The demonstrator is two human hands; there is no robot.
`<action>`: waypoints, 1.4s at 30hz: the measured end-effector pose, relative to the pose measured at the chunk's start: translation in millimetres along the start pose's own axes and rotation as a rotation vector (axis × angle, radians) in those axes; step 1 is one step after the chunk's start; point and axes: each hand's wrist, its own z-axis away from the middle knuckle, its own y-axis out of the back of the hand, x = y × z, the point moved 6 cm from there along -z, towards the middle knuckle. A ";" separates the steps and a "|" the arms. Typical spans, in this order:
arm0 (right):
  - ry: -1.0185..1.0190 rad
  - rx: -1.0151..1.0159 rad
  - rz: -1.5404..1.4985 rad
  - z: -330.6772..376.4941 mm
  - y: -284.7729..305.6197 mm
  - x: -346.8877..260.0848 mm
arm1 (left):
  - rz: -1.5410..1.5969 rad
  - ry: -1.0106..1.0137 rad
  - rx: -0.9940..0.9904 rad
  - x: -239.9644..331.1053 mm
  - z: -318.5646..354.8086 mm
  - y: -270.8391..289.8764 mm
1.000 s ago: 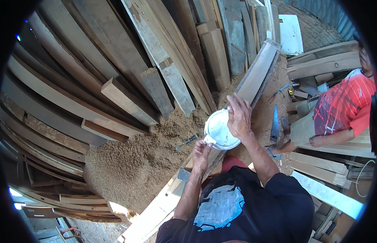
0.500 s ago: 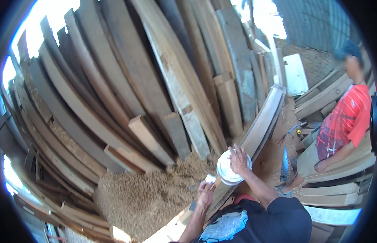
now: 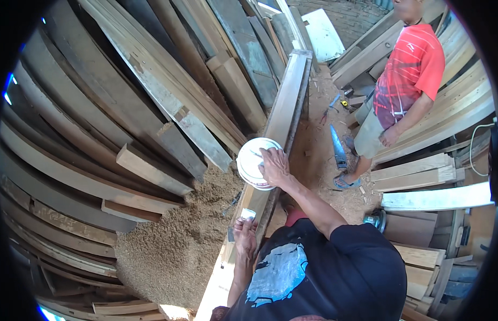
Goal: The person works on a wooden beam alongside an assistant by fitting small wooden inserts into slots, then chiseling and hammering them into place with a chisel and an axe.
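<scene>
A round white bucket stands on a long wooden beam in front of me. My right hand reaches over its rim from the right, fingers bent against its white top. I cannot tell whether that top is a lid. Lower left, beside the beam, my left hand is closed around a small tool with a flat white end; its handle is hidden in my fingers. A small dark block shows just left of that hand.
Sawdust is heaped left of the beam, below leaning planks. At right stands a person in a red shirt, near a handsaw on the ground. A green power tool lies by my right shoulder, near stacked boards.
The view has swung right and down, so everything sits further left or higher. My right hand's fingers, spread on the bucket before, are now bent at its top. The left hand still holds the white-ended tool.
</scene>
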 end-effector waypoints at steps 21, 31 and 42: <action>-0.462 -0.832 -0.232 299.0 -145.7 220.0 | 0.001 0.038 -0.065 16.4 -8.9 4.1; -0.755 -1.096 -0.609 261.1 -48.8 128.8 | 0.018 -0.008 -0.097 16.5 0.7 26.2; -0.711 -0.938 -0.306 299.6 -51.4 139.6 | 0.013 0.016 -0.043 16.5 4.5 37.1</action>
